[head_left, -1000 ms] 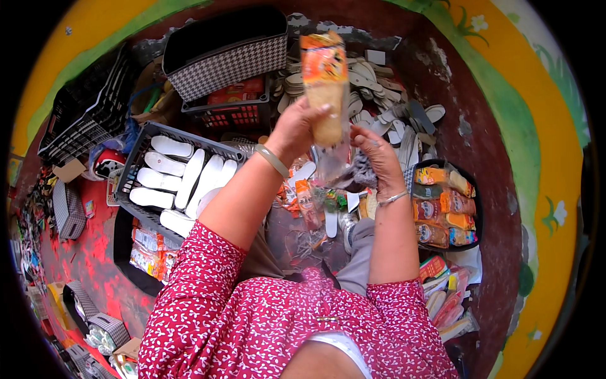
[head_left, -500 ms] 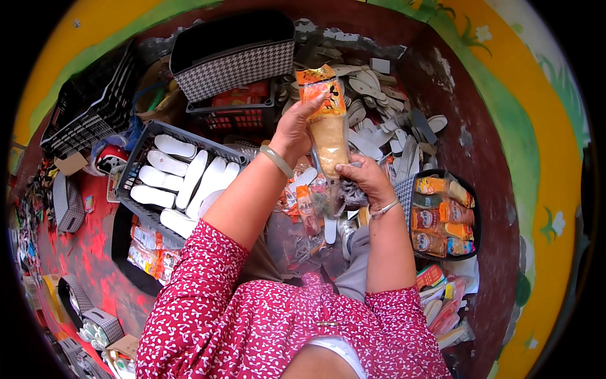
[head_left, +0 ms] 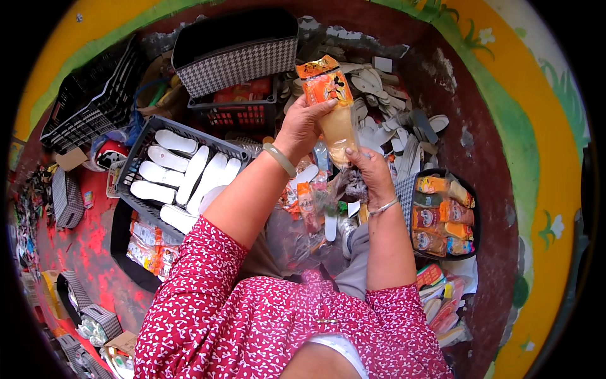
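Note:
My left hand (head_left: 302,128) grips the upper part of a long clear packet with an orange printed top (head_left: 329,101), held upright in front of me. A pale insole shows inside the packet. My right hand (head_left: 371,172) holds the packet's lower end from below. A pale bangle sits on my left wrist and a thin bracelet on my right. Under my hands lies a heap of more orange packets and loose insoles (head_left: 315,196) on my lap.
A dark crate of white insoles (head_left: 183,170) stands at left. A checked basket (head_left: 237,60) and a red-filled crate (head_left: 237,110) are ahead. Loose insoles (head_left: 398,120) pile at the back right. A black tray of filled packets (head_left: 442,215) sits right. The painted wall curves round.
Both hands have lowered the packet toward me and a little to the right. The right hand has slid to the packet's lower end.

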A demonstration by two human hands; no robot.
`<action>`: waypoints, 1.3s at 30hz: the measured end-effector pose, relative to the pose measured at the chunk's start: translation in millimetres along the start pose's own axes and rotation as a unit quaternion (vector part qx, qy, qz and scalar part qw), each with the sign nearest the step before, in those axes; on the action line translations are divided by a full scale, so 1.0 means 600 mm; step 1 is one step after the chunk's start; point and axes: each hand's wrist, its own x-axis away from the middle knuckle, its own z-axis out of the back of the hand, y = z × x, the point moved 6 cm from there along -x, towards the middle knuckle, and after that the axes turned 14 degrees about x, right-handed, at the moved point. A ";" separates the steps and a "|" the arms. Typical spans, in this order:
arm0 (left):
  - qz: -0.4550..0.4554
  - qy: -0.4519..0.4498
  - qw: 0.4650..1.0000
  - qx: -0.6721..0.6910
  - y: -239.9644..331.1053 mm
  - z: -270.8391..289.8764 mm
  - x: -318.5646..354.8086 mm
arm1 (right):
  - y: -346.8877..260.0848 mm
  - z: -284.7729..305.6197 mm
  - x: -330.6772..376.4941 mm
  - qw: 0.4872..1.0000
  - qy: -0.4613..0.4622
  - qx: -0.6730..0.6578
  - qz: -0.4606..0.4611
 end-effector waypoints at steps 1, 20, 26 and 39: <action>-0.003 0.017 1.000 -0.002 -0.006 0.007 0.001 | 0.001 0.000 0.001 1.000 0.004 -0.003 -0.002; -0.089 0.104 0.991 0.009 0.053 0.053 -0.020 | -0.010 0.004 0.017 0.991 -0.084 0.085 -0.057; -0.100 0.114 0.988 0.034 0.067 0.061 -0.020 | -0.019 0.024 0.019 0.990 -0.078 0.110 -0.044; -0.109 0.100 0.989 0.002 0.100 0.078 -0.027 | 0.009 0.184 0.028 0.985 0.154 0.038 -0.067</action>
